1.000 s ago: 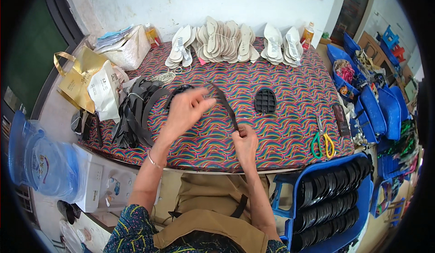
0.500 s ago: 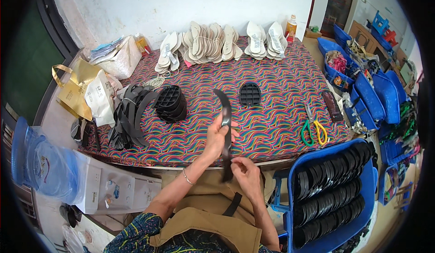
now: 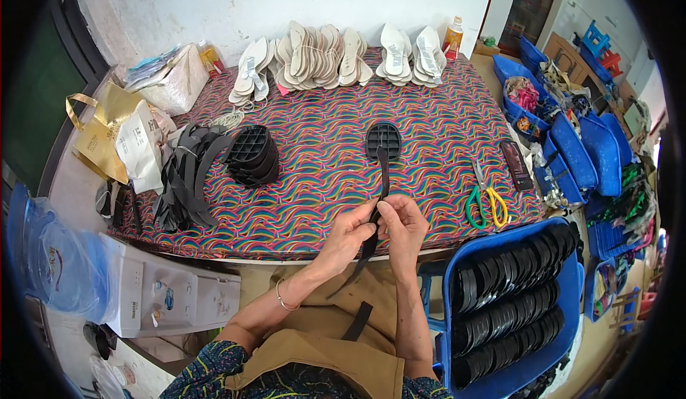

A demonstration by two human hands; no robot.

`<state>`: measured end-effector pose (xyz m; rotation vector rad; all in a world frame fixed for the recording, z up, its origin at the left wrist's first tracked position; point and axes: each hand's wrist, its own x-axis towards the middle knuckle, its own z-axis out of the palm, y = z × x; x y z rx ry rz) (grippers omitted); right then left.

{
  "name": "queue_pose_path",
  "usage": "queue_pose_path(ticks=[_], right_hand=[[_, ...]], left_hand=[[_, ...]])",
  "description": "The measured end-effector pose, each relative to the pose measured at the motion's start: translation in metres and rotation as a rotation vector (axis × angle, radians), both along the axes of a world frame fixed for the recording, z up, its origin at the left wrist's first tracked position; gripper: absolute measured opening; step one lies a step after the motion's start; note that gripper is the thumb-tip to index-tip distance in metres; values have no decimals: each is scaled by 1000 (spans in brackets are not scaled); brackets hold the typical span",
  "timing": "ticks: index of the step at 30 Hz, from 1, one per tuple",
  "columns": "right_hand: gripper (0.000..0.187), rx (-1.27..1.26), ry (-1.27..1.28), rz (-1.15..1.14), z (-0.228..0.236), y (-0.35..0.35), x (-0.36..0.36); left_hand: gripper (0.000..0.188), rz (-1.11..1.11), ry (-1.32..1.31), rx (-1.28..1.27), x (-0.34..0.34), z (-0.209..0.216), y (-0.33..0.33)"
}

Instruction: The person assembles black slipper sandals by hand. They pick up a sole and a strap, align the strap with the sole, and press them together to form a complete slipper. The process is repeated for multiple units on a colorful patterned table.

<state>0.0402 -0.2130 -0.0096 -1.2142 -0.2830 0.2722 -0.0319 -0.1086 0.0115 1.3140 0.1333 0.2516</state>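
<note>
A long, thin black strip (image 3: 385,177) hangs between my hands at the table's front edge, seen nearly edge-on. My left hand (image 3: 343,242) is closed on its middle, and my right hand (image 3: 404,229) pinches it just beside the left fingertips. Its far end overlaps the view of a single black gridded oval piece (image 3: 373,141) lying on the table; whether they touch I cannot tell. Left of it stands a stack of similar black gridded pieces (image 3: 251,159). A tied bundle of dark grey strips (image 3: 179,184) lies farther left.
Tied stacks of pale insoles (image 3: 312,59) line the wall side. Scissors (image 3: 486,199) with green and yellow handles lie at right, beside a dark phone-like object (image 3: 516,164). A blue basket (image 3: 449,284) with rows of black curved pieces stands right of me. A water dispenser (image 3: 186,295) is at left.
My right hand has moved up and now pinches the strip beside my left. The strip has turned from its broad face to nearly edge-on. The view has shifted slightly.
</note>
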Motion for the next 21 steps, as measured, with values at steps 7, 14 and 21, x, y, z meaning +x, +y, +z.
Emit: queue_pose_path(ticks=[7, 14, 21], right_hand=[[10, -25, -36, -71, -12, 10, 11], [7, 298, 51, -393, -16, -22, 34], [22, 791, 98, -298, 13, -140, 36]], left_hand=[[19, 104, 117, -57, 25, -7, 8], [20, 406, 20, -3, 80, -22, 83], [22, 620, 173, 528, 130, -30, 190]])
